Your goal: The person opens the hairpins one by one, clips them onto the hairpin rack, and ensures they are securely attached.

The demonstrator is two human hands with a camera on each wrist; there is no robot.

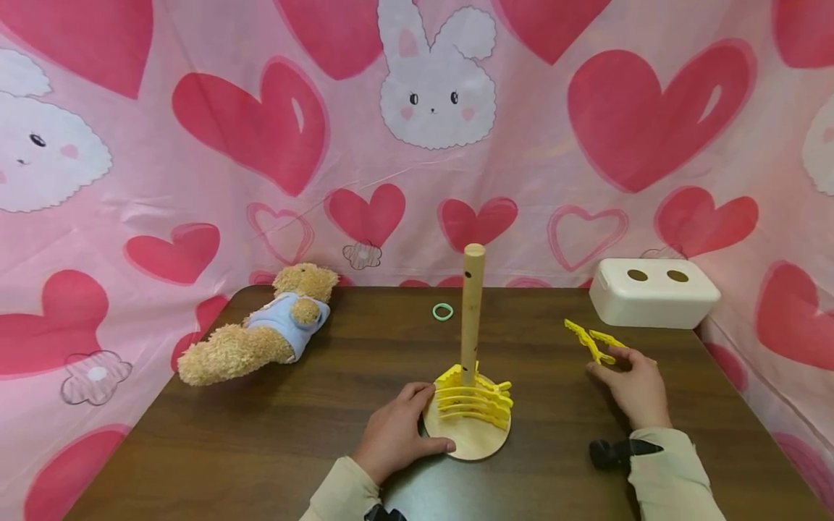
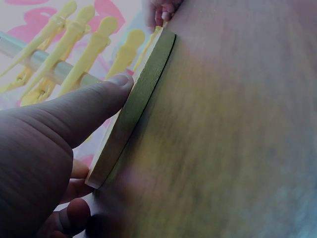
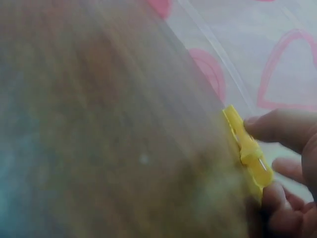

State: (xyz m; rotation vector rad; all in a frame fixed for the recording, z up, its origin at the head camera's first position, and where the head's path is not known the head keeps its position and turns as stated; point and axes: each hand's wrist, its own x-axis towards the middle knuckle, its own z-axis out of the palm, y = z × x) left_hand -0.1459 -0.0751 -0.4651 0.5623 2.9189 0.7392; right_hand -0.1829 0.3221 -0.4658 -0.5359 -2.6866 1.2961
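Around the foot of an upright wooden post [image 1: 472, 311] sits a stack of yellow hair clips [image 1: 504, 411]. The post rises from a round wooden base [image 1: 473, 443] on the table. My left hand [image 1: 399, 434] grips the base at its left side, with the thumb [image 2: 111, 91] against the rim in the left wrist view. Off to the right, my right hand [image 1: 635, 389] pinches another yellow hair clip [image 3: 250, 151] at one end. In the head view this clip's two arms spread apart in a V, pointing away from the hand.
A teddy bear [image 1: 287, 325] in a blue shirt lies at the back left. Behind the post is a small mint-green ring [image 1: 442, 312]. A white box [image 1: 651, 307] with two round holes stands at the back right corner. Pink heart-print cloth [image 1: 534, 159] hangs behind the table.
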